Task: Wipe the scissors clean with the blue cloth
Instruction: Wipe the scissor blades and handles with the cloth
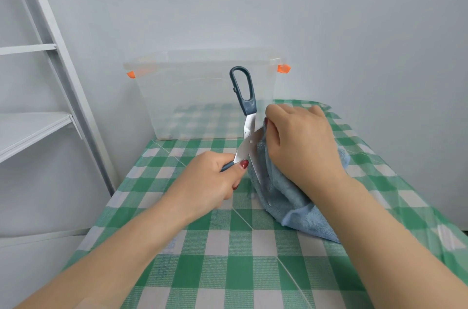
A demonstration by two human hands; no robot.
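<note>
The scissors [247, 126] have dark blue handles and steel blades, and they are spread open above the table. My left hand [212, 182] grips the lower handle, while the other handle loop sticks up free. One blade runs down against the blue cloth [286, 197]. My right hand [301, 141] holds the cloth bunched around the blade on the right side, near the pivot. The cloth's lower end trails onto the table.
A clear plastic storage box [202, 96] with orange clips stands at the back of the table. The table wears a green and white checked cover [228, 258]. A white metal shelf frame [38, 81] stands to the left, walls behind and right.
</note>
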